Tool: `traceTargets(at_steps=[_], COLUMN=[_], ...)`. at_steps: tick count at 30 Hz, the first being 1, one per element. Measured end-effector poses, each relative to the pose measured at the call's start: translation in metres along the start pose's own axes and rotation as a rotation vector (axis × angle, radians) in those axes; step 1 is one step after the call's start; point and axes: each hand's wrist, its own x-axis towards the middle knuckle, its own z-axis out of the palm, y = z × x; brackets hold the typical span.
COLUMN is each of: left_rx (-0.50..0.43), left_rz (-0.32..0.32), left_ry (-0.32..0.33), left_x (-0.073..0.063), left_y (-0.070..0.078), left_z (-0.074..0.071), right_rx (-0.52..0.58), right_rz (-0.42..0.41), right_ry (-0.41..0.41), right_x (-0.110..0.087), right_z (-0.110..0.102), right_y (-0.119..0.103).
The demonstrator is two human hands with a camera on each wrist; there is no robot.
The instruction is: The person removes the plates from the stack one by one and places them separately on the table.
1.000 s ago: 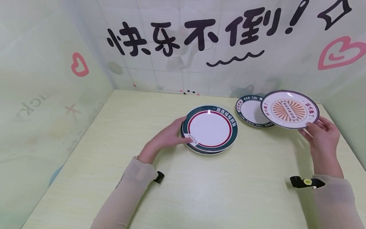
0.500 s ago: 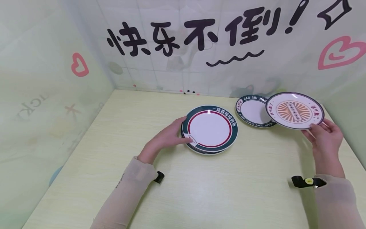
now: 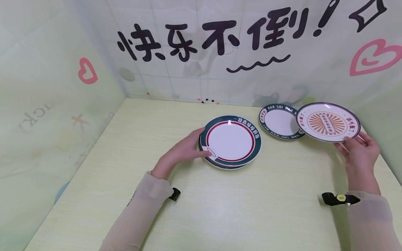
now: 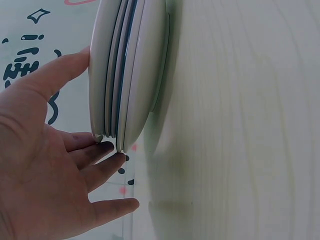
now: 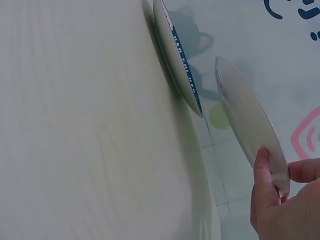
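Note:
At mid-table stands a stack of plates point(image 3: 230, 141), its top one white with a dark green rim and a red ring. My left hand point(image 3: 188, 144) rests against the stack's left side, thumb on the top rim; in the left wrist view the fairly straight fingers point(image 4: 102, 172) touch the plates' edges. Up in the air at the right, my right hand point(image 3: 361, 150) pinches the near right rim of a white plate point(image 3: 328, 122) with an orange sunburst. Partly behind it, a smaller green-rimmed plate point(image 3: 279, 122) lies on the table.
The pale wooden table point(image 3: 238, 209) meets a printed back wall point(image 3: 194, 80) just behind the plates. Side walls rise at the left point(image 3: 53, 104) and the right point(image 3: 383, 115), the right one close to the lifted plate.
My right hand has carried the sunburst plate a little to the right and slightly lower in view, uncovering more of the green-rimmed plate. My left hand and the stack have stayed still.

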Motion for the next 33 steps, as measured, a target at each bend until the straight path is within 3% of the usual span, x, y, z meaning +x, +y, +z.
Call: traceTargets(at_steps=[14, 33], left_rx=[0.007, 0.003], left_rz=[-0.007, -0.018], left_ry=[-0.002, 0.003], left_x=[-0.001, 0.002], left_y=[0.001, -0.003], left_z=[-0.001, 0.001], right_rx=[0.027, 0.071], right_rz=[0.002, 0.065], right_ry=[0.03, 0.127], right_x=[0.006, 0.019], right_z=[-0.004, -0.014], right_y=[-0.003, -0.009])
